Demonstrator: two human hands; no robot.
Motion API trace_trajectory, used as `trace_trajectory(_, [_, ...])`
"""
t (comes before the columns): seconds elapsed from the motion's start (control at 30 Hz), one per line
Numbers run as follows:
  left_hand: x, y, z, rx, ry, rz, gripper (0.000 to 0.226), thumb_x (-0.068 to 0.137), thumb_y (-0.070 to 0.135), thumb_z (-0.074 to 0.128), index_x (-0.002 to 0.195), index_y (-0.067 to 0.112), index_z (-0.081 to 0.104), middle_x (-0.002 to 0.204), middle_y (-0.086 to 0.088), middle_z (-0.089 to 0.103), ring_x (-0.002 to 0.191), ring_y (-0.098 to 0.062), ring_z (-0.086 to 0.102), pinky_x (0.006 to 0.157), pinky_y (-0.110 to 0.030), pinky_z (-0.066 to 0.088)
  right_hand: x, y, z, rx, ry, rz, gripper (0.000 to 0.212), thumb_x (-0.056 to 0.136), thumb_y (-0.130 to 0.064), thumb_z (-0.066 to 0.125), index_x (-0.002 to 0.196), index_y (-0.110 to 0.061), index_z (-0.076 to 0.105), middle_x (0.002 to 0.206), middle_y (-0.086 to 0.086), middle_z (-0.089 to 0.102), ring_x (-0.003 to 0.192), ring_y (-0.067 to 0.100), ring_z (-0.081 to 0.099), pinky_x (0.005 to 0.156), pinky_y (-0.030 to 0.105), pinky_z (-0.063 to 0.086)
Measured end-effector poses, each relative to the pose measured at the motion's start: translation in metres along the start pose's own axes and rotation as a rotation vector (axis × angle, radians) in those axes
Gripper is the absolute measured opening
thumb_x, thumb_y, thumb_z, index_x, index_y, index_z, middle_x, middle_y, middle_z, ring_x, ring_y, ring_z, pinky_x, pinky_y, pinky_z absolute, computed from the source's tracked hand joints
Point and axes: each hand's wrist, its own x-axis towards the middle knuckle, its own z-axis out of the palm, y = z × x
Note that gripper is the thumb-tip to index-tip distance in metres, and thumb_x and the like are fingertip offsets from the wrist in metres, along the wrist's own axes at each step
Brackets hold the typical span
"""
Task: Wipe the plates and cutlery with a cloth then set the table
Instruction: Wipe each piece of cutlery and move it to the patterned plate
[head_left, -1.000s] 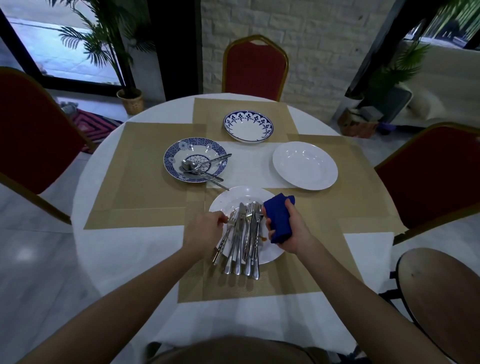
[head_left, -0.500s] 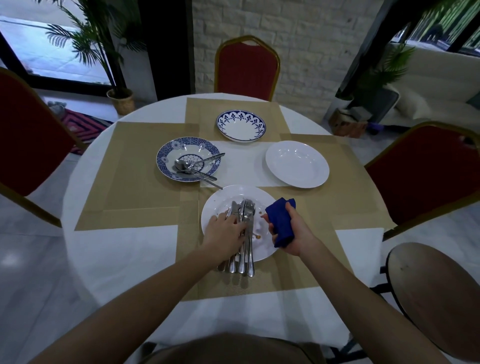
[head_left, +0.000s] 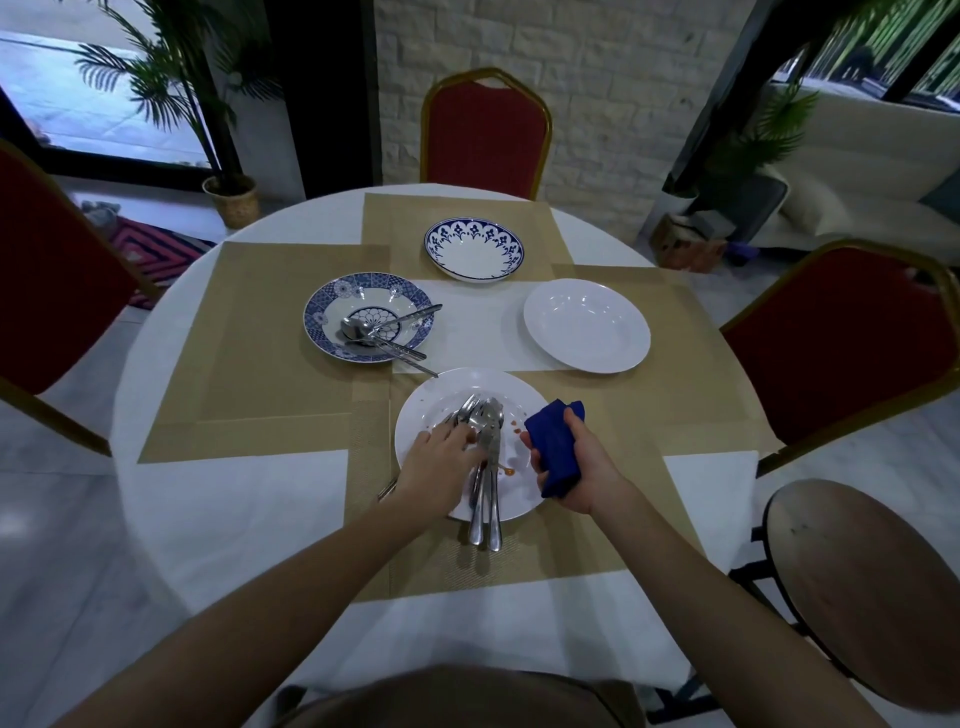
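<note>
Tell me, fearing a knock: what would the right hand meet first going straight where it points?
Probably the cutlery bundle on the near plate, touched first by the blue cloth the right hand holds; height unclear.

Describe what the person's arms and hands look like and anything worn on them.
Both arms are bare as far as the view shows: no sleeve on the left forearm or the right forearm. The left hand and right hand wear no gloves, and no watch, bracelet or ring shows.
</note>
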Motion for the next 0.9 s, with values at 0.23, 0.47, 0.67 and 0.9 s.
trace_trajectory(0.23, [0.003, 0.024, -0.005, -0.044, 0.023, -0.126, 0.039, 0.095, 0.049, 0.038, 0.113, 0.019, 0.054, 0.108, -0.005, 0.064, 0.106, -0.025, 0.055, 0.092, -0.036, 0.038, 0.0, 0.001, 0.003, 0.006, -0.001, 0.002, 0.051, 0.092, -0.054, 0.051, 0.113, -0.009, 0.062, 0.092, 0.005, 0.071, 0.056, 0.012, 0.058, 0.039, 0.018, 0.042])
trace_trajectory(0.47, [0.007, 0.037, -0.001, -0.414, -0.048, -0.301, 0.038, 0.086, 0.021, 0.062, 0.118, 0.009, 0.046, 0.1, -0.007, 0.062, 0.081, -0.016, 0.057, 0.066, -0.024, 0.045, 0.001, 0.0, 0.0, 0.006, -0.026, 0.012, 0.053, 0.092, -0.056, 0.05, 0.113, -0.01, 0.063, 0.092, 0.003, 0.071, 0.053, 0.011, 0.058, 0.039, 0.018, 0.041])
trace_trajectory(0.67, [0.011, 0.024, -0.002, -0.585, -0.154, -0.267, 0.041, 0.081, 0.022, 0.071, 0.114, 0.01, 0.052, 0.099, -0.008, 0.068, 0.087, -0.019, 0.065, 0.075, -0.029, 0.053, -0.001, -0.005, 0.0, 0.015, -0.023, 0.001, 0.051, 0.092, -0.055, 0.049, 0.111, -0.009, 0.062, 0.091, 0.004, 0.071, 0.061, 0.012, 0.057, 0.04, 0.018, 0.04])
trace_trajectory(0.9, [0.012, 0.02, -0.001, -0.53, -0.118, -0.286, 0.025, 0.088, 0.016, 0.06, 0.11, 0.006, 0.062, 0.101, -0.011, 0.069, 0.093, -0.023, 0.066, 0.077, -0.027, 0.05, -0.001, -0.011, 0.001, 0.027, -0.016, -0.029, 0.052, 0.093, -0.055, 0.048, 0.111, -0.008, 0.062, 0.09, 0.004, 0.07, 0.051, 0.011, 0.058, 0.04, 0.016, 0.04])
